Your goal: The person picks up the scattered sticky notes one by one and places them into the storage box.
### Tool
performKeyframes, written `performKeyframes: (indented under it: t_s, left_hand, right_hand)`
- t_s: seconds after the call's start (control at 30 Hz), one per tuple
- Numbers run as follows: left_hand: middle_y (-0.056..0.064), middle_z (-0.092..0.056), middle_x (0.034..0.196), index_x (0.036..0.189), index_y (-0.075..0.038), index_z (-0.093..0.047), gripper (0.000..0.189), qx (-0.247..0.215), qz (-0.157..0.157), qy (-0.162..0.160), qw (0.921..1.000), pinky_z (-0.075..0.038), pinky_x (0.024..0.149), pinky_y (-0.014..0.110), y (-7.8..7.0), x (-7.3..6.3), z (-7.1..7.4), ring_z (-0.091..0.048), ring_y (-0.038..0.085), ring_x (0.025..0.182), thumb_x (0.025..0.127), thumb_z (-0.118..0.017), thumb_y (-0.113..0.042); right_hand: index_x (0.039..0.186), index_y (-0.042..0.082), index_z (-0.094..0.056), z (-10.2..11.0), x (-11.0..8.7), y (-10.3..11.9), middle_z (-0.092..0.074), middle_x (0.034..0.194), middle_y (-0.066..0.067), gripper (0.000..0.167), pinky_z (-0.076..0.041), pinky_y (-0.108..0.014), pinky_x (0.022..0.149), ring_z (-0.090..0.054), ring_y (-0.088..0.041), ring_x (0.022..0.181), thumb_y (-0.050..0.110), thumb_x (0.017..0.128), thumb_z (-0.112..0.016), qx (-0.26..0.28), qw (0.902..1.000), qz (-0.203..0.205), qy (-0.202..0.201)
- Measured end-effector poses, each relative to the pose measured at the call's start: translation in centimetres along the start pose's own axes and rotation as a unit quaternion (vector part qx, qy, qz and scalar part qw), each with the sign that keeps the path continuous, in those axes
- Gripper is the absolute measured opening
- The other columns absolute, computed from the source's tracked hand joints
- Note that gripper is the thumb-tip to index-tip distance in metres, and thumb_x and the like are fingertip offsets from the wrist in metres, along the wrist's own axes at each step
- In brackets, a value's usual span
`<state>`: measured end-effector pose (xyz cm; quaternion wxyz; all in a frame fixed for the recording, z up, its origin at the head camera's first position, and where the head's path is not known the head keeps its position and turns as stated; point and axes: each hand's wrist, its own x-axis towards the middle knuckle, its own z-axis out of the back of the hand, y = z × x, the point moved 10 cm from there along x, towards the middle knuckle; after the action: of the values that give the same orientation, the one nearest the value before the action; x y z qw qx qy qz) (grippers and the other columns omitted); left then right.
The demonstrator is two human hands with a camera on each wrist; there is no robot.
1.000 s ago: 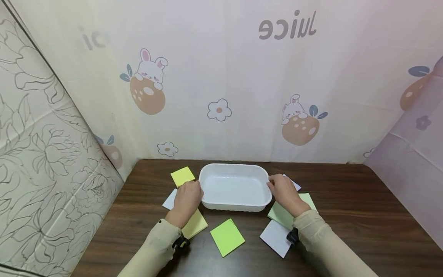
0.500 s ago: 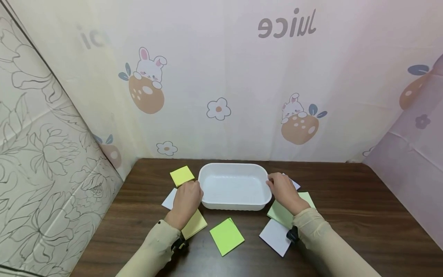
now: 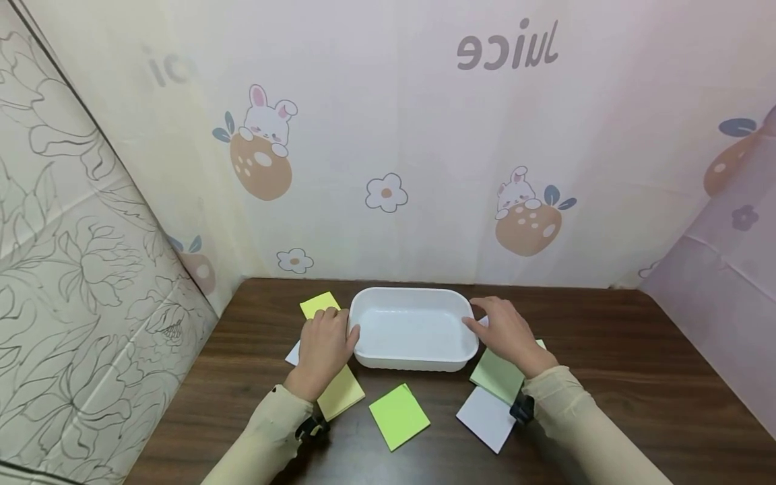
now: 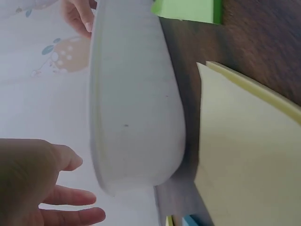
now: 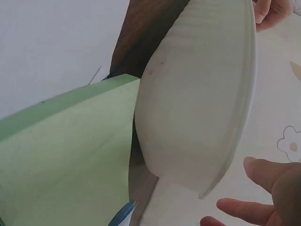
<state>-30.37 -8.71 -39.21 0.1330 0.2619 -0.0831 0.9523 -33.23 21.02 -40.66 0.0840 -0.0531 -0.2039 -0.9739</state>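
Note:
A white plastic basin, rectangular with rounded corners, stands on the dark wooden table with nothing in it. My left hand is at its left end, thumb and fingers spread apart. In the left wrist view the fingertips sit just off the basin's rim. At the right end my right hand is spread the same way, its thumb clear of the rim in the right wrist view. Neither hand grips anything.
Sticky-note pads lie around the basin: bright green in front, pale yellow and yellow at left, pale green and white at right. A patterned curtain hangs behind the table.
Both hands gripped the basin's ends in the earlier frames. Now their fingers have opened and let go of the rim. The basin stays in the same place.

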Motion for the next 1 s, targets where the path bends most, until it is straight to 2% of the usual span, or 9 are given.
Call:
performKeyframes:
  t_s: [0.1,0.27,0.4,0.6,1.0]
  left_hand:
    - [0.015,-0.072,0.099,0.11,-0.003,-0.072,0.037,-0.008,0.002,-0.004,1.0,-0.055,0.068,0.045,0.0,0.1,0.2,-0.067,0.033,0.088,0.091,-0.074,-0.034]
    - [0.017,-0.072,0.111,0.118,-0.003,-0.07,0.043,-0.021,0.002,0.0,0.9998,-0.056,0.077,0.048,-0.3,0.1,0.4,-0.067,0.035,0.101,0.09,-0.074,-0.037]
    - [0.016,-0.071,0.114,0.121,-0.004,-0.069,0.047,-0.019,-0.002,0.019,0.9996,-0.055,0.082,0.049,-0.8,0.1,0.4,-0.066,0.034,0.106,0.091,-0.073,-0.04]
    - [0.014,-0.071,0.117,0.126,-0.005,-0.068,0.052,-0.025,-0.009,0.041,0.9988,-0.054,0.084,0.049,-1.5,-0.1,0.5,-0.065,0.033,0.109,0.092,-0.07,-0.045]
    - [0.012,-0.068,0.125,0.135,-0.011,-0.061,0.061,-0.029,-0.026,0.065,0.9971,-0.05,0.09,0.048,-3.1,-0.7,0.5,-0.062,0.031,0.116,0.091,-0.068,-0.052]
  right_hand:
    - [0.137,-0.001,-0.058,0.3,-0.4,0.5,-0.054,0.142,-0.028,0.054,-0.044,-0.063,0.103,-0.048,-0.047,0.134,0.032,0.096,-0.067,-0.006,0.9999,0.009,-0.009]
    - [0.141,0.0,-0.056,0.3,-1.2,1.4,-0.049,0.147,-0.027,0.059,-0.041,-0.066,0.105,-0.04,-0.047,0.14,0.036,0.096,-0.067,-0.019,0.9993,0.029,-0.014]
    - [0.142,0.002,-0.055,0.2,-1.7,2.1,-0.049,0.147,-0.027,0.061,-0.039,-0.067,0.106,-0.041,-0.047,0.139,0.038,0.095,-0.068,-0.03,0.998,0.051,-0.022]
    - [0.141,0.001,-0.056,0.2,-2.3,3.3,-0.054,0.144,-0.027,0.063,-0.038,-0.062,0.11,-0.046,-0.048,0.136,0.039,0.093,-0.07,-0.043,0.9948,0.084,-0.038]
    - [0.143,0.006,-0.056,-0.2,-3.9,5.1,-0.053,0.146,-0.025,0.069,-0.04,-0.064,0.107,-0.049,-0.044,0.136,0.044,0.089,-0.074,-0.061,0.9923,0.102,-0.035]
